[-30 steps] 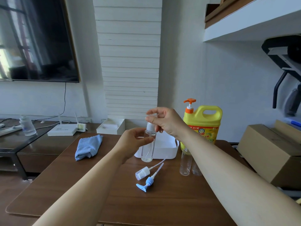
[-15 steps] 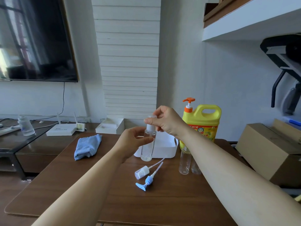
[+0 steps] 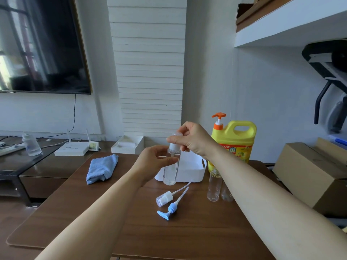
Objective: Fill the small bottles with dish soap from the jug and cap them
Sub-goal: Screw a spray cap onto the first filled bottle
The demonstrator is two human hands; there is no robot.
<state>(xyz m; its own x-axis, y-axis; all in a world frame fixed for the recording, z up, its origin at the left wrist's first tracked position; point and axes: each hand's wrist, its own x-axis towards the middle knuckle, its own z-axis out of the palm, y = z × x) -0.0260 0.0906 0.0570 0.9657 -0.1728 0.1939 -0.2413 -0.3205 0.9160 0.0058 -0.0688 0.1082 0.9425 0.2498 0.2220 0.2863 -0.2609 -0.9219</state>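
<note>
My left hand [image 3: 153, 162] grips a clear small bottle [image 3: 170, 171] upright above the table, in front of a white tray [image 3: 195, 171]. My right hand [image 3: 193, 139] pinches the bottle's white cap [image 3: 173, 146] at the top. The yellow dish soap jug [image 3: 236, 141] with an orange pump stands behind my right forearm. Two empty clear bottles [image 3: 214, 184] stand beside the jug, the farther one partly hidden by my arm. A white spray cap [image 3: 165, 198] and a blue pump cap [image 3: 170, 210], both with tubes, lie on the brown table [image 3: 75, 212].
A folded blue cloth [image 3: 102, 168] lies at the table's left. A cardboard box [image 3: 309, 175] stands to the right. A low TV stand on the left holds a white router [image 3: 72, 149] and a clear bottle [image 3: 31, 144]. A white box [image 3: 127, 145] sits behind the table.
Both hands and the bottle stay nearly in place; my right fingers have shifted slightly on the cap. The view has drifted a little.
</note>
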